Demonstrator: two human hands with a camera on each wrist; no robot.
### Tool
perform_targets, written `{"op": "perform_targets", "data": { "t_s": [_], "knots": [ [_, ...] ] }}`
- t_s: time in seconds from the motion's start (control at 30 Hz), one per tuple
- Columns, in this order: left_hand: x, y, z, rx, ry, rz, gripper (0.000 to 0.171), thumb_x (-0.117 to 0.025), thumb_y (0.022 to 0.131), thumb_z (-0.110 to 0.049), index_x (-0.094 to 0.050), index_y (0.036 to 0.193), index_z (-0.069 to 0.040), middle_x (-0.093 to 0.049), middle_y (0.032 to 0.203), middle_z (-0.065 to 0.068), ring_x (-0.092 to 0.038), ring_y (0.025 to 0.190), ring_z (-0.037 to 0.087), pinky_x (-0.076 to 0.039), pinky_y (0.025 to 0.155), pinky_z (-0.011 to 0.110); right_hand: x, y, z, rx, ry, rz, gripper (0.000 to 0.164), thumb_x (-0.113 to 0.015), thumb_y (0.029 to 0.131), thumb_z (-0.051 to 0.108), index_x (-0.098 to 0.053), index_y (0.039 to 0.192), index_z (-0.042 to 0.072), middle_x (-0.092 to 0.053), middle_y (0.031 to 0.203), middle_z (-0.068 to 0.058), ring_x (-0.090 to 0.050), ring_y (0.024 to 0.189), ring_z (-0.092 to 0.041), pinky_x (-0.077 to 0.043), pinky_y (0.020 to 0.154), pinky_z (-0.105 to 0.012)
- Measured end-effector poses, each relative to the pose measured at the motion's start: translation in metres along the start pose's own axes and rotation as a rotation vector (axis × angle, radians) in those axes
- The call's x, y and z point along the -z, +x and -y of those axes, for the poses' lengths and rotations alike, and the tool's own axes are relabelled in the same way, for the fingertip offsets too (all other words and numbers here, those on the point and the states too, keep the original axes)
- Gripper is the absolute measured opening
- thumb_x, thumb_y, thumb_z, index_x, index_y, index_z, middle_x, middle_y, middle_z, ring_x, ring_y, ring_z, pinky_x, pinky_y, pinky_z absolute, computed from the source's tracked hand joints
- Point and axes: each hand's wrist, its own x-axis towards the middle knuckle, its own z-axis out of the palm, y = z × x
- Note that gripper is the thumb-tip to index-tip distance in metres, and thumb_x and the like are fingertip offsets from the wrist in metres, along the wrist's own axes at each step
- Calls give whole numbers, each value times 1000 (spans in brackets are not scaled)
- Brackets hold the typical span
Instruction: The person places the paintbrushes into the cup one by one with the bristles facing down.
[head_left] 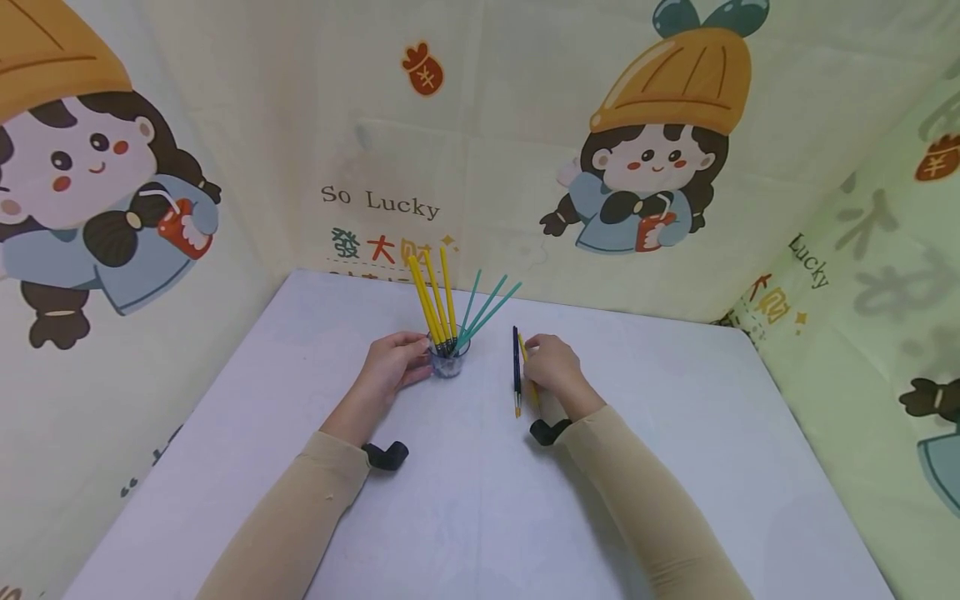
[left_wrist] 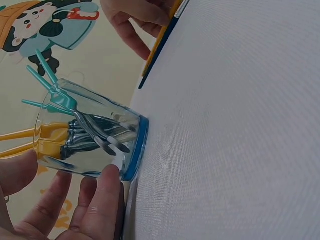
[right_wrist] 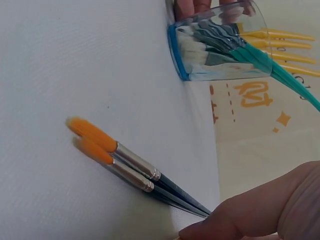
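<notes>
In the head view my left hand (head_left: 390,367) holds the side of a clear cup (head_left: 448,367), which stands upright on the table. Its fingertips (left_wrist: 107,175) lie along the glass near the blue base, with the thumb by the rim. Several yellow-handled paintbrushes (head_left: 430,308) and teal-handled paintbrushes (head_left: 491,308) lean in the cup, bristles down. Right of the cup, my right hand (head_left: 553,367) pinches a yellow paintbrush (head_left: 535,398) at table level, covering its middle. Beside it lie two dark-handled paintbrushes (right_wrist: 135,162) with orange bristles, close together, bristles toward me.
The white table (head_left: 465,517) meets a printed cloth (head_left: 495,167) hung behind it and along both sides. Black wrist straps (head_left: 386,456) stick out at the sleeve cuffs.
</notes>
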Motion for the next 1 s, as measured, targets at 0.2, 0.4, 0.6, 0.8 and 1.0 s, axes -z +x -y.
{"op": "perform_targets", "data": {
  "t_s": [0.2, 0.4, 0.6, 0.8, 1.0],
  "knots": [
    [0, -1, -1, -4, 3, 0, 31, -67, 107, -21, -68, 136, -10, -64, 137, 13, -66, 124, 28, -64, 105, 38, 2, 1, -4, -53, 92, 41, 57, -63, 88, 5, -64, 145, 14, -68, 126, -16, -65, 86, -27, -50, 62, -28],
    [0, -2, -2, -6, -3, 4, 30, -67, 107, -22, -68, 135, -10, -64, 137, 13, -66, 124, 27, -63, 106, 39, 3, -4, -9, -83, 263, 54, 59, -65, 87, 1, -63, 145, 11, -65, 126, -18, -64, 81, -24, -53, 60, -24],
    [0, -2, -1, -3, -7, 9, 32, -67, 107, -22, -67, 137, -9, -64, 136, 13, -66, 124, 28, -63, 107, 39, -1, -7, -15, -84, 435, 60, 61, -65, 88, -3, -62, 147, 14, -66, 125, -17, -64, 86, -24, -56, 62, -23],
    [0, -2, 0, -6, -8, 9, 31, -67, 107, -21, -67, 136, -9, -64, 135, 12, -66, 123, 28, -64, 106, 39, -2, -11, -20, -56, 590, 58, 64, -65, 90, -4, -59, 151, 16, -64, 123, -16, -64, 82, -21, -59, 64, -22],
    [0, -1, -1, 1, -13, 6, 31, -68, 107, -22, -67, 135, -10, -65, 136, 12, -66, 124, 28, -64, 105, 39, 0, -15, -21, -48, 700, 59, 61, -69, 95, -2, -58, 151, 16, -60, 118, -11, -63, 86, -21, -62, 70, -24]
  ]
}}
